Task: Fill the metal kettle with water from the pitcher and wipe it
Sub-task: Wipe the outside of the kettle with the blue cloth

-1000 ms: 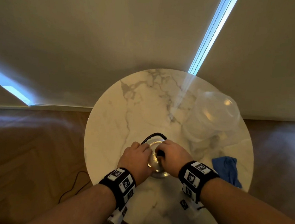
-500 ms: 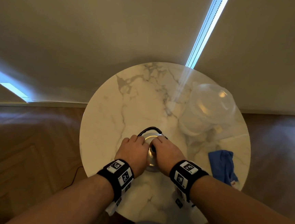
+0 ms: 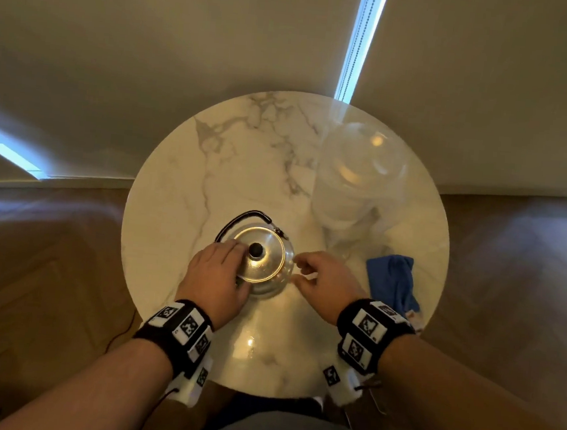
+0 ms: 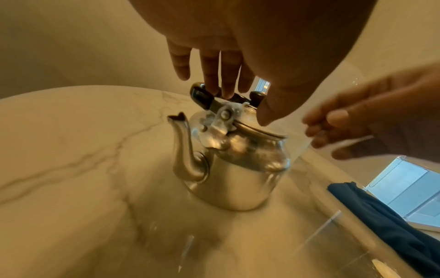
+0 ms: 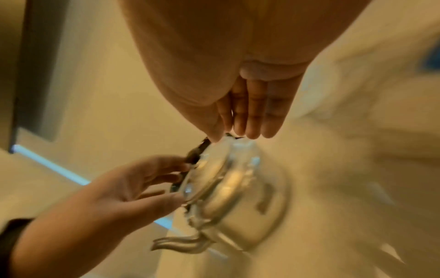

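Observation:
The metal kettle [image 3: 263, 268] stands on the near middle of the round marble table [image 3: 188, 186], lid on, black knob [image 3: 255, 249] showing, handle folded back. My left hand [image 3: 226, 261] rests on its left side; in the left wrist view its straight fingers [image 4: 226, 80] touch the black handle [image 4: 200, 96] and the thumb sits at the lid rim. My right hand [image 3: 306, 270] hovers just right of the kettle, fingers relaxed, holding nothing. The clear pitcher [image 3: 357, 183] stands at the back right, apart from both hands.
A crumpled blue cloth [image 3: 391, 282] lies on the table near its right edge, beside my right wrist. The kettle's spout [image 4: 183, 143] points to the left. Wooden floor surrounds the table, and a wall with blinds stands behind it.
My right hand, which was over the lid knob, has let go and moved off to the right, uncovering the lid. The left hand has shifted to the kettle's left side.

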